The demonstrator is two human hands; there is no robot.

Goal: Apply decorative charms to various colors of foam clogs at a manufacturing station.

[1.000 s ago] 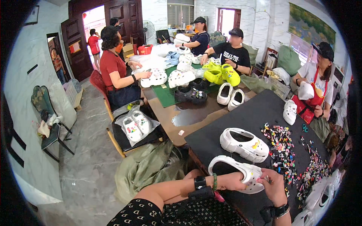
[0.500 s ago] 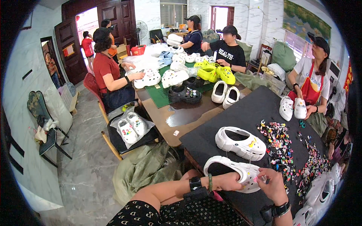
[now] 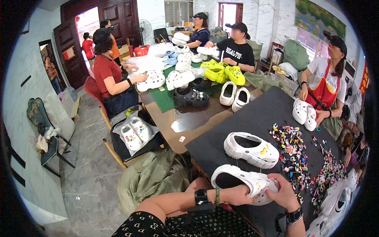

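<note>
Two bare hands grip a white clog (image 3: 252, 177) at the near edge of the black counter (image 3: 272, 106). The right hand (image 3: 285, 192) now has its thumb pressed down on the toe, its fingers closed around the front; half a second earlier it pinched a pink charm just above the holes. That suggests the charm is being pushed in, though the thumb hides whether it is seated. The left hand (image 3: 237, 194) stays closed on the near side, steadying the shoe, some fingers out of sight. The second clog (image 3: 260, 158) lies just beyond, unmoved, beside the loose shoe charms (image 3: 292, 150). Across the counter, a co-worker's two decorated clogs (image 3: 301, 111) now sit together; earlier they stood slightly apart.
</note>
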